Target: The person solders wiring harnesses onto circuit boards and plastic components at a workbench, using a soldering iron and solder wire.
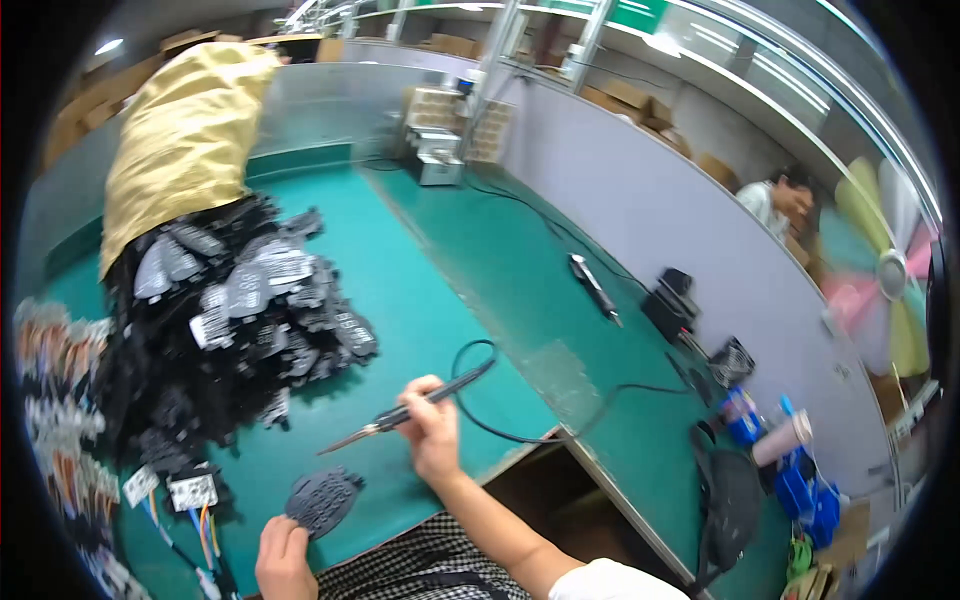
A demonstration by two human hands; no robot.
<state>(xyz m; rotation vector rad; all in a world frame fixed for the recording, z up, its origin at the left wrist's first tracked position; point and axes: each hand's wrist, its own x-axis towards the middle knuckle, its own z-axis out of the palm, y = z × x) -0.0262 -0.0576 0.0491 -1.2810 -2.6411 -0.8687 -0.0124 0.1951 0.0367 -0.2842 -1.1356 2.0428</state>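
Note:
In my right hand [432, 432] is a soldering iron [380, 422], gripped by its dark handle. Its tip points left, above a dark grey oval plastic part [322, 503] with raised shapes on its face. The fingers of my left hand [283, 560] pinch the near edge of that part, low over the green mat. Two small white boards [193, 491] with coloured wires lie just left of it. Beyond them spreads a big heap of black and grey plastic parts [250, 290], spilling from a yellow sack [195, 130].
Bundles of wired pieces [62, 350] line the left edge. The iron's cable [520, 438] loops right across the table. An electric screwdriver [594, 290], black stands [672, 305], a black bag [725, 500] and blue bins [795, 480] lie rightward. Past the partition [640, 190] are a person and a fan [890, 270].

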